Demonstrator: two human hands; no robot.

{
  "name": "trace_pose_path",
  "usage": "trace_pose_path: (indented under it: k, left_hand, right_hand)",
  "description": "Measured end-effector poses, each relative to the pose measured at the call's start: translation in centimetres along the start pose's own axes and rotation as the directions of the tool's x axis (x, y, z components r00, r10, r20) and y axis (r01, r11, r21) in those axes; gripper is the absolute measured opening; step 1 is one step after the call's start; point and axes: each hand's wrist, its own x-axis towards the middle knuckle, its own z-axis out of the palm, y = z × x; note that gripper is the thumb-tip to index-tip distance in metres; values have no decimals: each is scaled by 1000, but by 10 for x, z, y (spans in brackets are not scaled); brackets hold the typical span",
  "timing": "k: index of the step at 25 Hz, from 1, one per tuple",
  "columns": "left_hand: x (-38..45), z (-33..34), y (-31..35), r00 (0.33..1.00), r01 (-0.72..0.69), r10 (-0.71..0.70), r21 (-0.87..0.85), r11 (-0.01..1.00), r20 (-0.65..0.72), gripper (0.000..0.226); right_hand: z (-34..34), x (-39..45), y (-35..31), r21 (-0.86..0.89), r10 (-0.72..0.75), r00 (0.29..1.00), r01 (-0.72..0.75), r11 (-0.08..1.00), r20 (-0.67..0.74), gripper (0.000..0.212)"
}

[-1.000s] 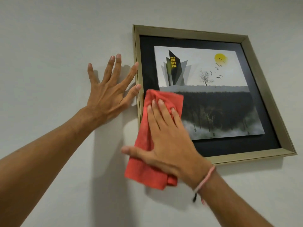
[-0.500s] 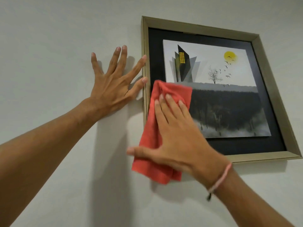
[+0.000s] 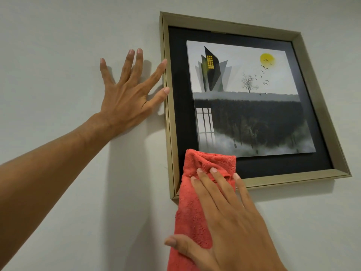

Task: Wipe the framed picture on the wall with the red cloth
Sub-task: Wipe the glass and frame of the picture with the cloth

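Note:
A framed picture point(image 3: 230, 26) with a gold frame and black mat hangs on the wall, showing a dark building, a bare tree, birds and a yellow sun. My right hand point(image 3: 232, 222) lies flat on the red cloth point(image 3: 191, 212) and presses it against the frame's lower left corner; the cloth hangs down over the bottom edge onto the wall. My left hand point(image 3: 127, 96) is spread flat on the wall left of the frame, its thumb and forefinger touching the frame's left edge.
The plain pale wall point(image 3: 58, 45) surrounds the frame on all sides. A window reflection shows in the glass at the picture's lower left.
My right hand has slid the red cloth down from the middle of the left side to the lower left corner. The left hand stays planted beside the frame.

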Motion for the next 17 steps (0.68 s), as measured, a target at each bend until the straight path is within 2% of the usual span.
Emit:
trace_pose_path:
  k: [7, 10, 13, 17]
  left_hand:
    - [2, 6, -3, 999, -5, 5, 3, 1000, -41, 73]
    - [2, 7, -3, 998, -4, 5, 14, 1000, -55, 73]
    - [1, 8, -3, 998, -6, 7, 15, 1000, -66, 73]
    - [1, 7, -2, 998, -12, 12, 10, 1000, -64, 73]
  right_hand:
    - [-9, -10, 68, -57, 257, 964, -254, 966, 70, 120]
    - [-14, -8, 75, 46, 328, 944, -329, 943, 30, 123]
    - [-15, -5, 57, 147, 327, 945, -326, 934, 17, 124]
    - [-15, 1, 5, 241, 177, 983, -185, 953, 54, 130]
